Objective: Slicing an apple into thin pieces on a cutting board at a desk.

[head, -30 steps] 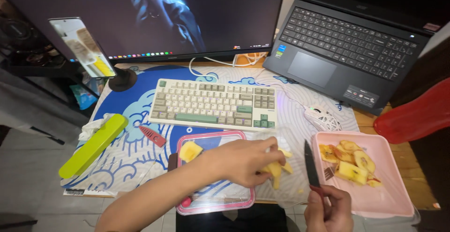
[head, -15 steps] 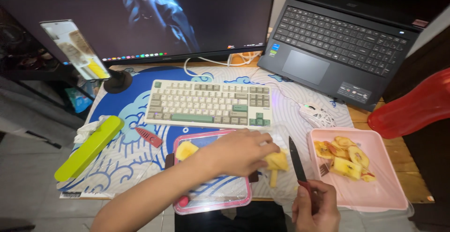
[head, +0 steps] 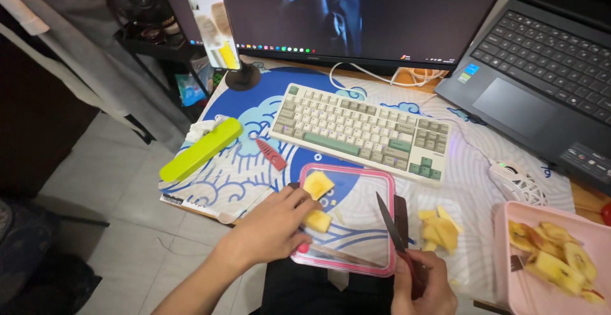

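Two chunks of yellow fruit sit on the pink-rimmed board now, and the left hand [head: 270, 223] has come back across to them. A second ago that hand was over on the right, setting cut pieces down beside the pink tray [head: 552, 293]; those pieces [head: 438, 229] now lie in a loose pile on the counter, between board [head: 347, 264] and tray, with nobody touching them. So the sliced batch is parked and a fresh chunk is in hand.

The left grip is partly curled, fingertips pinching the near chunk [head: 317, 221] at the board's left edge; the far chunk [head: 317, 184] lies just beyond it, untouched. The right hand [head: 421, 284] is clenched round a red handle, its knife [head: 389, 216] pointing up and away, blade hovering above the board's right side, clear of the fruit.

Slices already fill the tray at the right. The keyboard [head: 363, 130] lies just beyond the board, and a green case [head: 201, 149] far left.
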